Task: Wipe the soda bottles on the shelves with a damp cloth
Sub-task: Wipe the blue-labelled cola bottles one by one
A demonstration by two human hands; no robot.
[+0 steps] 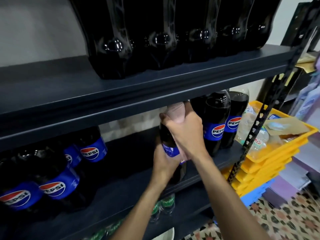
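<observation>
A dark Pepsi bottle (168,141) with a blue label stands at the front of the middle shelf (121,193). My left hand (164,163) grips it low, around the label. My right hand (183,130) presses a pale pink cloth (175,112) against its upper part and neck; the cap is hidden by the cloth. Two more Pepsi bottles (216,122) stand just to the right, and several others (57,177) fill the left of the same shelf. Large dark bottles (155,40) line the upper shelf (138,87).
The black perforated upright (256,122) of the rack rises on the right. Beyond it, stacked yellow trays (270,153) hold plastic items over a blue tray. Green-labelled bottles (164,205) stand on the shelf below. A patterned tile floor (285,220) shows at lower right.
</observation>
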